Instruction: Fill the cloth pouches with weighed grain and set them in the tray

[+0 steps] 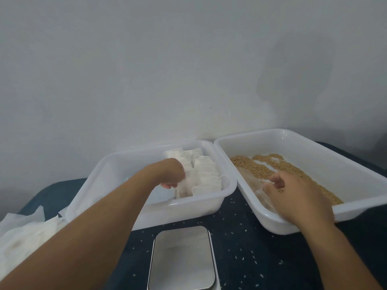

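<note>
Two white plastic trays sit side by side on a dark table. The left tray (117,164) has several filled white cloth pouches (206,174) lined up along its right side. My left hand (170,174) reaches into it and grips the top of the nearest pouch (185,188), which stands upright. The right tray (314,151) holds a thin layer of brown grain (272,164). My right hand (297,195) reaches over its near rim and curls round a clear plastic scoop or cup (254,185) lying in the grain.
A small scale with a bare steel platform (182,258) stands at the near centre. A heap of empty white cloth pouches (25,233) lies at the left edge. Loose grains dot the dark tabletop (251,248). A plain wall rises right behind the trays.
</note>
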A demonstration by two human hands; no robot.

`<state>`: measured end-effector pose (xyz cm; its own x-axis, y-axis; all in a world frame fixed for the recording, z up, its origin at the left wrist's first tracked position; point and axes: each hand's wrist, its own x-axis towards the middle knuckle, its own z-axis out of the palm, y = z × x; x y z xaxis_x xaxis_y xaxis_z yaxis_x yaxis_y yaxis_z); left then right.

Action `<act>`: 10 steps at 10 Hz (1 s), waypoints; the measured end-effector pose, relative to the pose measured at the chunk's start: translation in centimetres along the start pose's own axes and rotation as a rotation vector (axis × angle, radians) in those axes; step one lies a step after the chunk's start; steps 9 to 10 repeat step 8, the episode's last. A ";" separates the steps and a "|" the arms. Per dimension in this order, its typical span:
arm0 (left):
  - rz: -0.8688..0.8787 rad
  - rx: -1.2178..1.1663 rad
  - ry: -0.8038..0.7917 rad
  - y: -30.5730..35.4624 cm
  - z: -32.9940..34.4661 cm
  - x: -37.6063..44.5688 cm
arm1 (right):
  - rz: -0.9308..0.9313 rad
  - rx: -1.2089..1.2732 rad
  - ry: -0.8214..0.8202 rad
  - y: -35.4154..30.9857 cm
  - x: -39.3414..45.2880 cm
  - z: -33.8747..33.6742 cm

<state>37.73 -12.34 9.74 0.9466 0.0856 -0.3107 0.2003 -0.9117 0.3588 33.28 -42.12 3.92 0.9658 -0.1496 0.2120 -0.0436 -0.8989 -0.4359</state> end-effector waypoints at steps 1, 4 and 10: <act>-0.009 -0.030 -0.086 -0.6 -0.7 0.1 | -0.008 0.002 0.017 0.1 0.1 0.1; 0.040 -0.083 0.023 -1.1 0.6 2.1 | -0.013 -0.010 0.022 0.3 0.2 0.5; 0.084 -0.199 0.405 -3.8 0.9 3.3 | -0.045 0.093 0.125 0.1 -0.2 0.1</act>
